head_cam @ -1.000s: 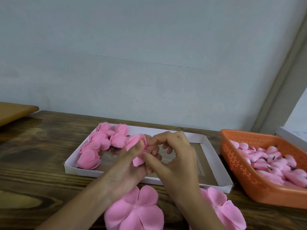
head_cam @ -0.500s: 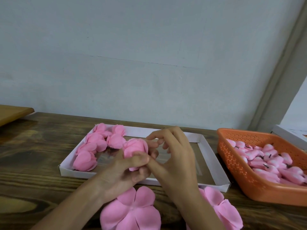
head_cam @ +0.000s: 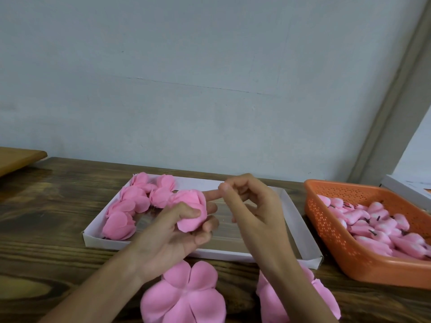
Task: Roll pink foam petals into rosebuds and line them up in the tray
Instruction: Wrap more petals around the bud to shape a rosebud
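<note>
The wooden table (head_cam: pixel 46 229) is carrying a white tray (head_cam: pixel 98 238), with an orange basket (head_cam: pixel 331 231) just to its right. Flat pink petals (head_cam: pixel 184 297) are lying in front. Over the tray, the left hand (head_cam: pixel 172 236) is gripping a rosebud (head_cam: pixel 191 206) beside the finished buds (head_cam: pixel 135 201). The right hand (head_cam: pixel 254 213) is curling on nothing, just apart.

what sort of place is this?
Probably a small handcraft bench for making artificial flowers: a plain wooden table against a bare wall, a white tray of rolled rosebuds, and an orange basket heaped with pink pieces.
</note>
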Demonstrator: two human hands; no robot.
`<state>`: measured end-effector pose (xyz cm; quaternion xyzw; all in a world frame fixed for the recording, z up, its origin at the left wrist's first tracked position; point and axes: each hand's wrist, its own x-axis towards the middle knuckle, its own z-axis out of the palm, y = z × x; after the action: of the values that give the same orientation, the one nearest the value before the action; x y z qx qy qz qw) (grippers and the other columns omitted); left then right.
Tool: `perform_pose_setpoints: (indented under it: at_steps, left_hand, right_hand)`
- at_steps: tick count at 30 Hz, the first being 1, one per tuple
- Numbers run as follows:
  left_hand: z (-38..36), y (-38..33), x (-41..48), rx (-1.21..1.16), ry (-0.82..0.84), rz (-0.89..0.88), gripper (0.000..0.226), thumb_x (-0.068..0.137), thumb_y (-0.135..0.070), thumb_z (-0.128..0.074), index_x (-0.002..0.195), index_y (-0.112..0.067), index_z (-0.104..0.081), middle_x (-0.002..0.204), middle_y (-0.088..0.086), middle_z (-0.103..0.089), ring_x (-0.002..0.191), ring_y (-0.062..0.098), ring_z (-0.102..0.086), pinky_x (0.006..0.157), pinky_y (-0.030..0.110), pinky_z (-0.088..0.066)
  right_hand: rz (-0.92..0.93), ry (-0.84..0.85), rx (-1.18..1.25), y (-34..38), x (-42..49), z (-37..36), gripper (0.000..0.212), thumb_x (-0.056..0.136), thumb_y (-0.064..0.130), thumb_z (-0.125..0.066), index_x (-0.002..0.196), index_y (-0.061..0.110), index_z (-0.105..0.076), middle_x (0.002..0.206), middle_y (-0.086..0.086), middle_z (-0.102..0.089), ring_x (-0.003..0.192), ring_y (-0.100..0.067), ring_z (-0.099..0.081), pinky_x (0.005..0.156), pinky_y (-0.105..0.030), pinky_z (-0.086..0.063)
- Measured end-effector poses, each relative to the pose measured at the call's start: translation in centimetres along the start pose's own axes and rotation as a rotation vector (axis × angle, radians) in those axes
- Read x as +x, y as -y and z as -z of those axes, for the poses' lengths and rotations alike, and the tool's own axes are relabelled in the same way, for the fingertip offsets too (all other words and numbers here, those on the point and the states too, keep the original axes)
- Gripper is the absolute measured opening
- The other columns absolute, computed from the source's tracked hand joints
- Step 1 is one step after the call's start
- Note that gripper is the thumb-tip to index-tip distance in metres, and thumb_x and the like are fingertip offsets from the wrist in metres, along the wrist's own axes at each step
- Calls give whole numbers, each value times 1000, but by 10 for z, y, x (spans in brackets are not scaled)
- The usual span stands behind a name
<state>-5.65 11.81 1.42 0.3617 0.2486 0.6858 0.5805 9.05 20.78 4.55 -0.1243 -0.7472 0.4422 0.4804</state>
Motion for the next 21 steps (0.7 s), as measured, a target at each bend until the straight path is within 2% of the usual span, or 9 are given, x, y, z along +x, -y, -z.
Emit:
perform_pose_setpoints:
  at_steps: [4,7,10,11,13,14,16,18,21]
  left_hand:
    - [-6,0,0,4,3,-28,36,83,-7,-56,114,-7,-75,93,6,-58,73,14,-46,64,27,-37]
    - [-8,2,2,-82,-47,-38,38,78,-4,-57,109,-7,-78,93,9,-64,70,14,-50,63,26,-41]
    - [-6,4,3,-182,-106,-43,40,69,-5,-67,109,-3,-75,117,23,-65,100,25,-57,93,34,-51]
    - [-6,4,2,-196,-107,-40,41,70,-5,-67,110,-3,-73,123,25,-64,108,28,-57,97,37,-54]
    - [-7,4,1,-194,-96,-25,48,72,-6,-66,120,-1,-68,126,27,-63,111,32,-60,93,40,-58]
    - [-6,4,1,-176,-95,-17,55,73,-6,-66,128,0,-62,128,27,-61,115,33,-57,97,40,-56]
    - [-6,5,1,-125,-111,-23,59,74,-6,-67,131,0,-56,129,28,-54,120,37,-41,105,40,-40]
    - [-6,5,1,-79,-118,-44,50,72,-6,-72,121,-1,-60,125,24,-46,113,35,-30,94,40,-27]
    - [-4,6,-1,15,-133,-60,56,64,-12,-91,113,-2,-66,106,20,-54,86,27,-43,75,33,-27]
  right_hand:
    - [54,50,-71,0,0,4,16,88,12,-81,87,26,-74,78,0,-64,69,-15,-61,57,-29,-48]
    - [52,128,-171,0,1,5,11,81,23,-85,81,30,-77,82,9,-68,70,-18,-61,59,-23,-48]
    - [57,143,-277,-2,0,4,12,78,28,-87,83,34,-78,84,11,-70,69,-20,-62,60,-24,-50]
    - [48,149,-285,-2,0,3,12,78,29,-88,83,35,-79,84,11,-71,69,-20,-62,60,-26,-50]
    - [26,167,-278,-2,-1,1,12,78,31,-87,84,37,-79,83,11,-71,69,-19,-62,60,-28,-51]
    - [13,172,-263,-2,-1,1,12,78,31,-87,84,37,-79,82,11,-71,67,-18,-62,59,-28,-51]
    - [-29,174,-206,-4,0,1,12,78,27,-88,82,36,-80,82,9,-71,64,-14,-59,59,-25,-48]
    - [-68,180,-148,-5,1,2,11,79,23,-88,78,31,-80,82,8,-70,63,-14,-54,59,-23,-45]
    - [-97,183,-93,-6,0,0,12,80,16,-86,75,26,-79,80,5,-70,66,-24,-54,59,-27,-47]
